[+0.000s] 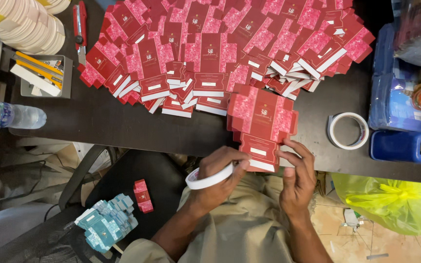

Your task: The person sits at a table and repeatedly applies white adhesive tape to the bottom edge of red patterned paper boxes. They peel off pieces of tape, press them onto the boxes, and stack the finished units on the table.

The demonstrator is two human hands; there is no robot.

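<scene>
My left hand (218, 178) is curled shut around a roll of white tape (209, 178), fingers wrapped over its rim and thumb pressing at the flat red carton blank (261, 124) that overhangs the table edge (123, 136). The roll looks light and stiff enough, I judge, to hold by the rim alone; the tape itself should be thin and clingy, so best kept taut.

My right hand (296, 178) is half open, fingers spread, fingertips (288, 148) resting against the lower flap of that blank, not gripping it. The blank is thin printed card with a white strip on its bottom flap: light, springy and easy to crease, I would say, and its glossy face likely slick. Its edges and flaps seem the safest place to take it, pinched flat rather than bent.

Just right of the blank lies a second tape ring (348, 130) flat on the table, with blue boxes (400, 146) beyond it. Left and below the blank, on the black chair (137, 180), lie a small folded red carton (143, 196) and a heap of teal blanks (105, 221).

Beyond the blank spreads a wide fan of red blanks (220, 48). Far to its left sit a water bottle (8, 116), a tray of yellow cutters (42, 73) and a red-handled knife (79, 29).
</scene>
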